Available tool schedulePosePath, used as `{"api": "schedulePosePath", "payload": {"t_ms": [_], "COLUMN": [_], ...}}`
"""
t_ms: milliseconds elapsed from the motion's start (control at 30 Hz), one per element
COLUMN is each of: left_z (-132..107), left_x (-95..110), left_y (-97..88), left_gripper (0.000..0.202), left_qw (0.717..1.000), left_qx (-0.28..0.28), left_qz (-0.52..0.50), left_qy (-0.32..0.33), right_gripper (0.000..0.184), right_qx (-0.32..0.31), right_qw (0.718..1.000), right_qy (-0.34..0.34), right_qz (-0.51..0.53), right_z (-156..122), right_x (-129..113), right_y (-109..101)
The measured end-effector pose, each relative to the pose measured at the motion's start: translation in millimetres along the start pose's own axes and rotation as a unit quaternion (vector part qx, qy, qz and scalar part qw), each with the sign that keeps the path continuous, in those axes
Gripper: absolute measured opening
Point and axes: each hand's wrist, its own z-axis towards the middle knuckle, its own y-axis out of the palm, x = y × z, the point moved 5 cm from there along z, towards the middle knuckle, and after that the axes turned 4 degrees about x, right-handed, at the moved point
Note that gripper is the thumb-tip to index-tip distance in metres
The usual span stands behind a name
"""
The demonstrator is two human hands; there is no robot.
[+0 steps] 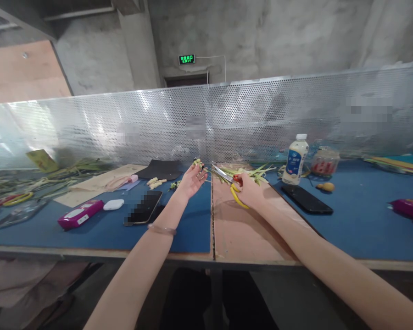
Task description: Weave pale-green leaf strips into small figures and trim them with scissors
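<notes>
Near the middle of the bench, my left hand [190, 182] is closed on a small woven plant-fibre piece [198, 163], yellowish with dark parts; the fingers hide some of it. My right hand [250, 190] grips scissors [223, 174] with yellow and red handles. Their blades point left toward the woven piece and look parted; whether they touch it I cannot tell. Behind the scissors lies a heap of pale green leaf strips [258, 173]. Small pale woven pieces [156, 183] rest on the blue surface left of my left hand.
To the left are a black phone [143, 208], a white case [113, 205], a purple device [80, 214] and other scissors [18, 198]. On the right stand a bottle [295, 161] and a jar [325, 162], with another phone [306, 199] before them. A perforated metal screen [261, 119] borders the back.
</notes>
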Motion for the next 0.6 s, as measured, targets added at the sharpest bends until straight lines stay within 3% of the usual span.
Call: {"api": "schedulePosePath", "payload": {"t_ms": [333, 600], "left_z": [-3, -3], "left_x": [13, 17], "left_y": [2.8, 2.7], "left_gripper": [0.018, 0.02], "left_qw": [0.999, 0.999], "left_qx": [-0.011, -0.011], "left_qz": [-0.025, -0.029], "left_qy": [0.033, 0.041], "right_gripper": [0.028, 0.031], "right_qx": [-0.015, -0.008], "right_qw": [1.0, 0.999], "right_qy": [-0.009, -0.044], "right_qz": [-0.005, -0.002], "right_z": [1, -1], "right_x": [10, 3], "right_y": [10, 5]}}
